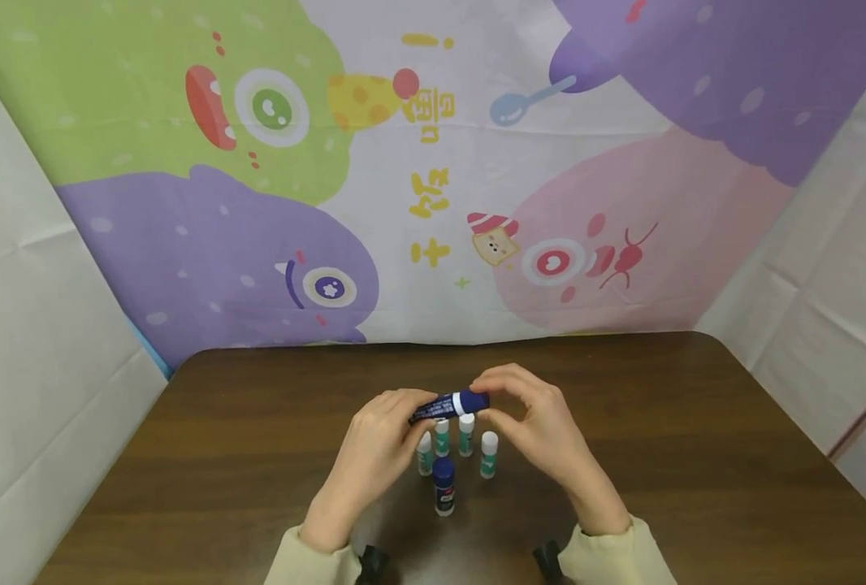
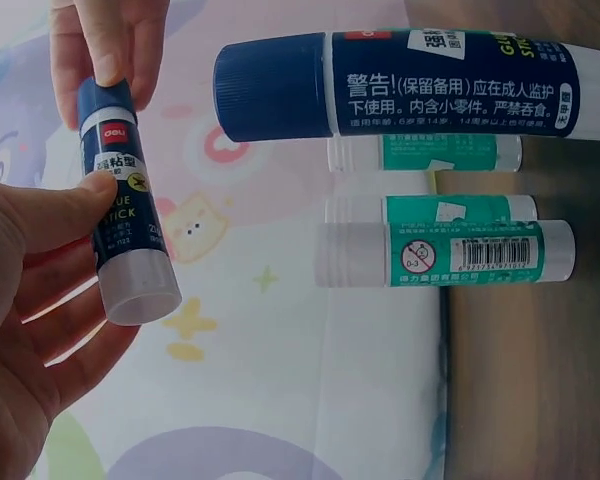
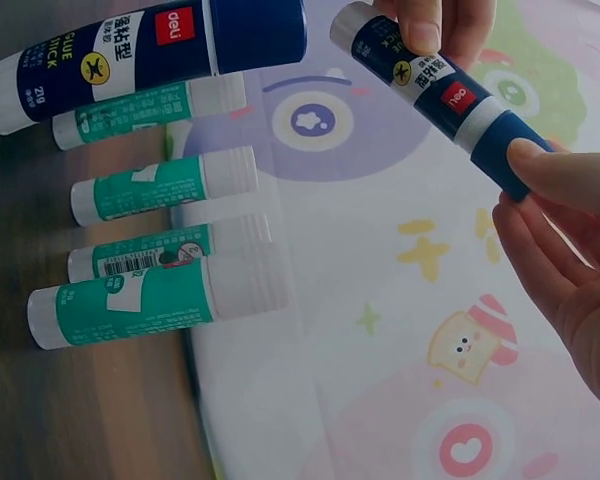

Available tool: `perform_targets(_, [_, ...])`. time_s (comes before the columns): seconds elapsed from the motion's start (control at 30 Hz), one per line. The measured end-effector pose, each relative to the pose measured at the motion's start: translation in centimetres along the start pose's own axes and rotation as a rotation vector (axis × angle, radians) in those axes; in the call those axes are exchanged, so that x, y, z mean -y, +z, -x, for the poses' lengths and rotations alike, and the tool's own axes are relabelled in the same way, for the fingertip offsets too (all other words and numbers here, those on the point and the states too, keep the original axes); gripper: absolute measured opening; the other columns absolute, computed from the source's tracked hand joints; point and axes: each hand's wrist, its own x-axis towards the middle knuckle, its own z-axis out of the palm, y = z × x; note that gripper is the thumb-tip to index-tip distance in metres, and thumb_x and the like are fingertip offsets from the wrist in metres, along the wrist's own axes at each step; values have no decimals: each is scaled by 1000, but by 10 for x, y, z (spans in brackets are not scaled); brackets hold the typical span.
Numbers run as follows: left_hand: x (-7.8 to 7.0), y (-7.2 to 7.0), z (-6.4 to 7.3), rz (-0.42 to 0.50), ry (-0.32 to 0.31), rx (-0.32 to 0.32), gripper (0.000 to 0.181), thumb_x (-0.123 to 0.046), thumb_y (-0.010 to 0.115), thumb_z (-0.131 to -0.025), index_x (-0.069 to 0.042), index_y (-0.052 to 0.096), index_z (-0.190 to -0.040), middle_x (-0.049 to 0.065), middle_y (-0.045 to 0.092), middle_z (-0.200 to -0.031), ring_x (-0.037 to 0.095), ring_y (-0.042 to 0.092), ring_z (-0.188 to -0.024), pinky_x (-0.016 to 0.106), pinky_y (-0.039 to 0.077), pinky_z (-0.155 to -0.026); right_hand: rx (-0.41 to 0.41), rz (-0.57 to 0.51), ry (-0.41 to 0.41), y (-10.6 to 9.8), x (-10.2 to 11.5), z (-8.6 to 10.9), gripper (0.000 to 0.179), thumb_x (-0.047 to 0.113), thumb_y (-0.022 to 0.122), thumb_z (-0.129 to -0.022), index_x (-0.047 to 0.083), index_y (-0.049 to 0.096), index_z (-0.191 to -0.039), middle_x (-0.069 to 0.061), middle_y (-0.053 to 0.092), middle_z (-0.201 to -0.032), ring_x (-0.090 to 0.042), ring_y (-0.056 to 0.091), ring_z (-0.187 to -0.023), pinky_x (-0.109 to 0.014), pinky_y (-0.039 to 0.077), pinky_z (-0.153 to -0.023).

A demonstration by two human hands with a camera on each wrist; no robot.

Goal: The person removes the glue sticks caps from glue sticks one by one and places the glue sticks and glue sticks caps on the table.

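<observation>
A dark blue glue stick (image 1: 443,407) is held nearly level in the air, its cap on the right side. My left hand (image 1: 382,439) grips its body between thumb and fingers. The blue cap (image 3: 510,150) is pinched by thumb and fingers of my right hand (image 1: 539,418). A white band shows between cap and label in the right wrist view. Below the hands, a second dark blue glue stick (image 1: 443,491) stands upright with its cap on. Several smaller green-and-white glue sticks (image 1: 488,459) stand capped behind and beside it.
The dark brown wooden table (image 1: 257,455) ends at a hanging cloth (image 1: 404,301) printed with cartoon monsters. White sheets (image 1: 53,325) hang at both sides. Near the front, a dark object (image 1: 372,562) sits at each wrist.
</observation>
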Motion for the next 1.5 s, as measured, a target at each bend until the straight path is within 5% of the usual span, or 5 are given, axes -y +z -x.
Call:
perform_targets(0.43, [5, 6, 2, 20, -57, -42, 29, -10, 74, -75, -11, 61, -101, -2, 63, -93, 11, 57, -83, 28, 48, -71, -75, 29, -10, -2, -1, -1, 33, -7, 74, -67, 12, 68, -94, 3, 63, -99, -12, 60, -93, -25, 49, -82])
perform_targets(0.73, [7, 14, 3, 121, -192, -89, 57, -7, 72, -76, -4, 46, -127, 3, 63, -97, 14, 60, -86, 31, 48, -71, -150, 44, 4, -5, -6, -1, 36, -3, 76, -67, 11, 69, -99, 1, 65, -100, -16, 61, -93, -14, 44, -85])
perform_targets(1.0, [16, 19, 8, 163, -242, -133, 39, -5, 70, -78, -9, 60, -115, 2, 59, -101, 11, 52, -78, 24, 43, -61, -139, 92, 48, -11, -19, 2, 35, -3, 75, -69, 9, 69, -101, 2, 64, -102, -15, 61, -96, -10, 40, -86])
perform_targets(1.13, [22, 21, 9, 197, -271, -140, 35, -4, 69, -78, -9, 61, -111, 2, 59, -100, 11, 52, -77, 22, 41, -59, -126, 124, 56, -11, -24, 0, 35, -1, 74, -70, 9, 68, -102, 1, 64, -104, -15, 60, -99, -15, 42, -88])
perform_targets(1.5, [38, 26, 15, 312, -444, -199, 31, 1, 70, -75, -2, 60, -104, 8, 62, -93, 20, 62, -88, 35, 50, -80, -49, 159, 172, -5, -35, 4, 33, 3, 71, -75, 11, 67, -107, -1, 62, -107, -18, 57, -103, -37, 47, -86])
